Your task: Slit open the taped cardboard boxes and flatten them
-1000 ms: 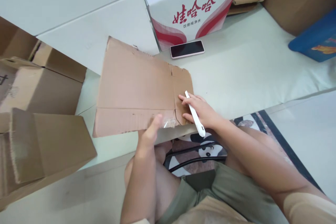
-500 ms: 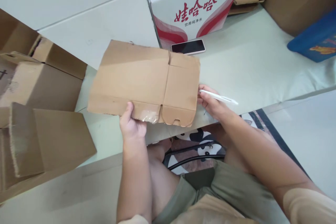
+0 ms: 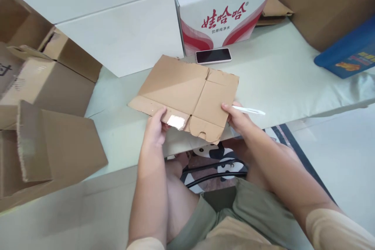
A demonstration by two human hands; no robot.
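Left hand (image 3: 155, 129) pinches creased cardboard sheet (image 3: 178, 86) at seven o'clock; right hand (image 3: 238, 120) pinches it at four, holding white box cutter (image 3: 251, 110); smartphone (image 3: 213, 56) at one

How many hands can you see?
2. The left hand holds the cardboard by its near edge; the right hand holds its right edge, along with a white tool. Some fingers are hidden.
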